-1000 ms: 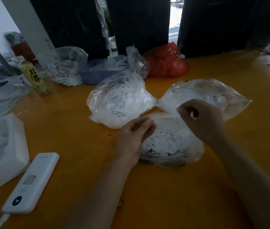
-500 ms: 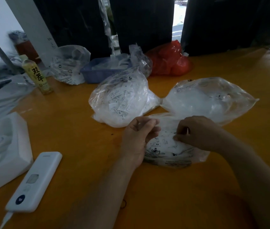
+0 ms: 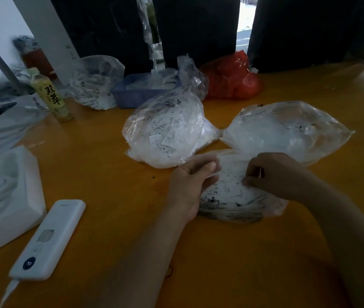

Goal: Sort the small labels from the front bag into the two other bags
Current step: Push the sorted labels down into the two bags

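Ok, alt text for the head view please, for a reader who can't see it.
Both hands, left hand and right hand, grip the mouth of the front bag of small labels on an orange table. Behind it lie two more clear bags, the left bag and the right bag.

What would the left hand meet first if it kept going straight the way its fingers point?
Likely the front bag: the left hand already holds its near edge, fingers aimed right and away. Beyond that lies the right hand, though depth is unclear from one view.
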Demonstrator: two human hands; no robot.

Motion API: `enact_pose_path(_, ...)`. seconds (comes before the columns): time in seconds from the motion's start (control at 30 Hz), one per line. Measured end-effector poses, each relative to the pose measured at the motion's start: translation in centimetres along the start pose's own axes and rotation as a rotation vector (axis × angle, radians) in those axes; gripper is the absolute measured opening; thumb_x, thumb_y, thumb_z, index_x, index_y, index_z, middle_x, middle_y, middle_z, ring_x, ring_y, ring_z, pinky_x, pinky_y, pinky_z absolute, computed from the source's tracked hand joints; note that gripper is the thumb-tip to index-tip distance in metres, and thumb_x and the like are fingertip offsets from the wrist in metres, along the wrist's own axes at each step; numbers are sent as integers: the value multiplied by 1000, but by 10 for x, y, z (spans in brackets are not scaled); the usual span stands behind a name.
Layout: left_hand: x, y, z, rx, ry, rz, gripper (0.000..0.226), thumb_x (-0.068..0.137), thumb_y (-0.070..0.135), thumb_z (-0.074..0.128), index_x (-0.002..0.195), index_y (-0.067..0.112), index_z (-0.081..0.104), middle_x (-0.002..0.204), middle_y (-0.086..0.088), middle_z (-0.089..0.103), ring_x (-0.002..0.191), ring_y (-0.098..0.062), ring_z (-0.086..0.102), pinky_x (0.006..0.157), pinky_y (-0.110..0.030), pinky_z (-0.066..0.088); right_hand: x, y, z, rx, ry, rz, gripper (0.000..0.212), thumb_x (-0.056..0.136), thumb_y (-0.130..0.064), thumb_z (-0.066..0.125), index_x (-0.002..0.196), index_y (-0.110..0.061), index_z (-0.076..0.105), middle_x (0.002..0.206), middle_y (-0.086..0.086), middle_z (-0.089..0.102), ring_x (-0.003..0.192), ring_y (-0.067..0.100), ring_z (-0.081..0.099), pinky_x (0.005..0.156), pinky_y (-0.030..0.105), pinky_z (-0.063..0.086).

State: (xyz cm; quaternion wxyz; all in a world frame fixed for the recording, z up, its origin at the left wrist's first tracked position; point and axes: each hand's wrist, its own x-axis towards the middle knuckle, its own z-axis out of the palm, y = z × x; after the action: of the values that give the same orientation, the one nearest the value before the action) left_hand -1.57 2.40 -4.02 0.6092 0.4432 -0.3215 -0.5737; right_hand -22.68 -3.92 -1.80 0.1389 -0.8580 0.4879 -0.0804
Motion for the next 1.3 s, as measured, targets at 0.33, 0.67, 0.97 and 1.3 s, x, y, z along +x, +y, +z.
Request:
enact_pose_path(0.33, 3, -1, 1, -166, 52, -31, 12, 104, 10, 62, 107, 0, 68, 107, -22, 78, 98, -33, 78, 78, -29, 64, -3, 3, -3, 18, 35, -59, 23, 91, -53, 65, 101, -33, 69, 98, -15, 60, 82, -2, 54, 72, 21, 44)
enact_pose_path(0.67, 1, 0, -1, -46, 14, -34, 3, 86, 11, 80, 89, 11, 80, 94, -8, 80, 90, -18, 79, 68, -20, 60, -11, -16, -8, 655, 445, 11, 12, 91, -41, 70, 103, -38, 69, 78, -17, 74, 68, 1, 72, 61, 14, 55)
enact_pose_path(0.97, 2, -3, -2, -125, -9, 13, 20, 77, 19, 84, 93, 8, 78, 108, -23, 78, 99, -31, 78, 82, -26, 63, -8, -19, -2, 928, 430, 90, 45, 87, -28, 79, 126, -35, 58, 86, -1, 74, 76, 19, 71, 66, 26, 57)
enact_pose_path(1.3, 2, -8, -3, 27, -22, 98, 21, 81, 18, 86, 100, 11, 83, 106, -17, 80, 103, -30, 78, 87, -26, 61, -10, -23, -3, 961, 523, 19, 23, 97, -15, 67, 117, -25, 70, 86, 1, 74, 82, 7, 73, 74, 15, 55)
